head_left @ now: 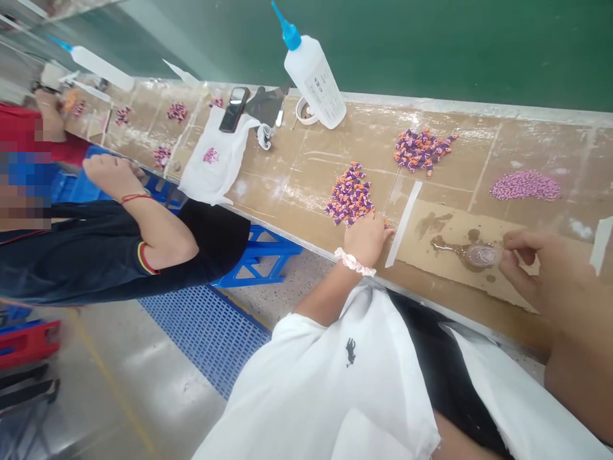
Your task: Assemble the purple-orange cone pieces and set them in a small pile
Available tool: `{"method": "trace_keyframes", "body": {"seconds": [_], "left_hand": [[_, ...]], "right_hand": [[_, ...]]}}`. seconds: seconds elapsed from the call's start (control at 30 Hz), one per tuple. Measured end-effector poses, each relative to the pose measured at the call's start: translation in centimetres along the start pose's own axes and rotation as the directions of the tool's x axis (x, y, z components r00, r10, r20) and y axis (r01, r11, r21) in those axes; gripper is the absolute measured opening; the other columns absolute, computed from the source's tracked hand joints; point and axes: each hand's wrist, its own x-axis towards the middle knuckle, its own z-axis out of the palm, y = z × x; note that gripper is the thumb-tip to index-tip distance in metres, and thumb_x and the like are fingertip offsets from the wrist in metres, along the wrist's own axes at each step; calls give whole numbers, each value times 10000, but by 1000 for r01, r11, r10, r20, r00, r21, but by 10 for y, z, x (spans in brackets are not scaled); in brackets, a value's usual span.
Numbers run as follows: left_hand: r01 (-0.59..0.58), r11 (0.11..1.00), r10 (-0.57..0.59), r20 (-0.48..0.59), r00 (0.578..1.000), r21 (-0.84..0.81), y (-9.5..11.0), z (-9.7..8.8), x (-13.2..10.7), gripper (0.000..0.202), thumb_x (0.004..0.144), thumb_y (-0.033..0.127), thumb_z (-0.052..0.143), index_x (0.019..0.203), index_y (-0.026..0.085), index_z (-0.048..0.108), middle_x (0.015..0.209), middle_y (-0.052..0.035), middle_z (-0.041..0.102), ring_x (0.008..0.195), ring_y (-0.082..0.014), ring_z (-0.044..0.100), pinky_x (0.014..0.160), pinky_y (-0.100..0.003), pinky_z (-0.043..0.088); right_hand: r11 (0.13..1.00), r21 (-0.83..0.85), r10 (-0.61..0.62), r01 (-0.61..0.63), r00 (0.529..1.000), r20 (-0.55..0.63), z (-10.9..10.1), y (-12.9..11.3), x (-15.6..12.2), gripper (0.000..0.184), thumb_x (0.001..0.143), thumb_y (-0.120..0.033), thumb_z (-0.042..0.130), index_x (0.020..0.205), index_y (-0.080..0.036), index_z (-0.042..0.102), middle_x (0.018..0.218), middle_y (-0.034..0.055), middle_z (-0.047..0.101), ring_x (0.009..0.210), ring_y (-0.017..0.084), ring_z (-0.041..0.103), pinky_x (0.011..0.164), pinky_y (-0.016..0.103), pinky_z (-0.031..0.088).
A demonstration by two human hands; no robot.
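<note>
My left hand (pixel 366 237) rests closed at the near edge of a heap of small purple and orange pieces (pixel 350 193); whatever its fingers hold is hidden. My right hand (pixel 531 262) sits further right, fingers pinched beside a small clear round lid (pixel 483 255) that lies in a wet glue patch on brown cardboard (pixel 447 246). A white paper strip (pixel 403 223) lies between the two hands. A white cloth (pixel 335 377) covers my lap.
A white glue bottle with a blue nozzle (pixel 313 76) stands at the back. Another purple-orange heap (pixel 421 149) and a pink heap (pixel 525 185) lie further back. A phone (pixel 234 108) lies on a white cloth. A co-worker's arm (pixel 138 217) is on the left.
</note>
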Motion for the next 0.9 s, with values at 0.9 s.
{"method": "trace_keyframes", "body": {"seconds": [0.9], "left_hand": [[400, -293, 783, 22, 621, -868, 89, -1, 0, 341, 825, 409, 657, 787, 180, 407, 591, 80, 334, 487, -15, 292, 440, -104, 217]], "right_hand": [[851, 483, 53, 207, 881, -471, 3, -33, 4, 288, 739, -77, 647, 887, -263, 485, 756, -27, 576, 679, 122, 565, 584, 272, 458]]}}
